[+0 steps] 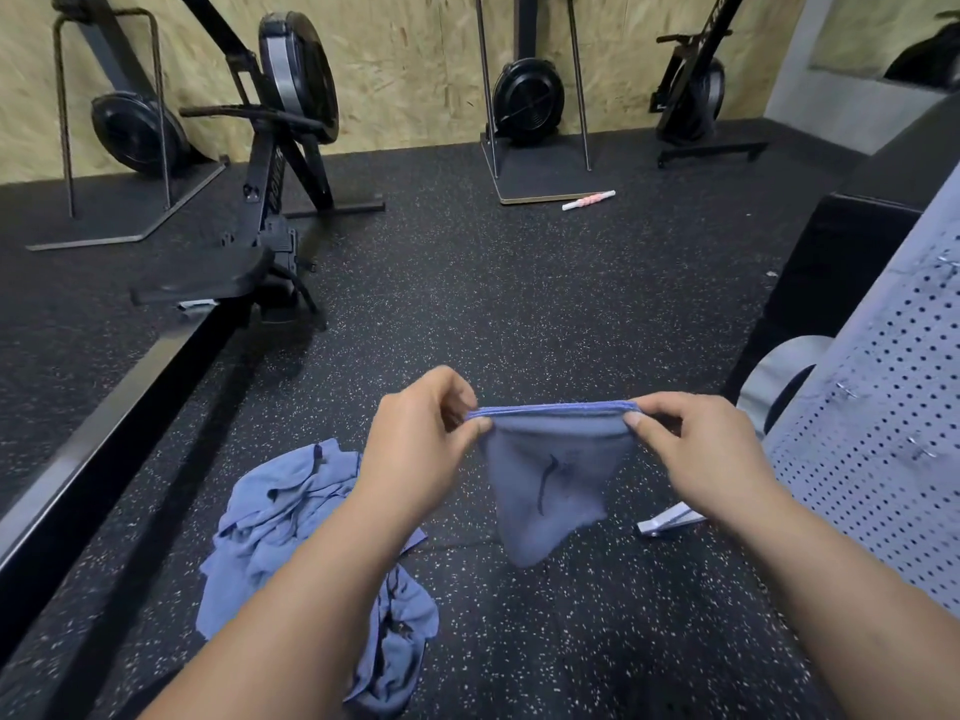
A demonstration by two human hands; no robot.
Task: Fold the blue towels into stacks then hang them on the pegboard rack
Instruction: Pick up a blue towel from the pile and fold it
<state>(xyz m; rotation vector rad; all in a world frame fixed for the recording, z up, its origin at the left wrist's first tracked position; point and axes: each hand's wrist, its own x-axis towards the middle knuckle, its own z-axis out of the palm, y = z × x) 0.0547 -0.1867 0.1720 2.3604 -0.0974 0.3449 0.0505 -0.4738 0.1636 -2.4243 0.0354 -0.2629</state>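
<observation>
The stacked layers could slide apart and the fold drop open if either pinch slackens, as the left hand (421, 433) and right hand (696, 449) each clamp thumb to fingers on 1 top corner of the towel (550, 485), held above the floor (519, 304) between the pile (291, 517) and the pegboard (883, 418).
</observation>
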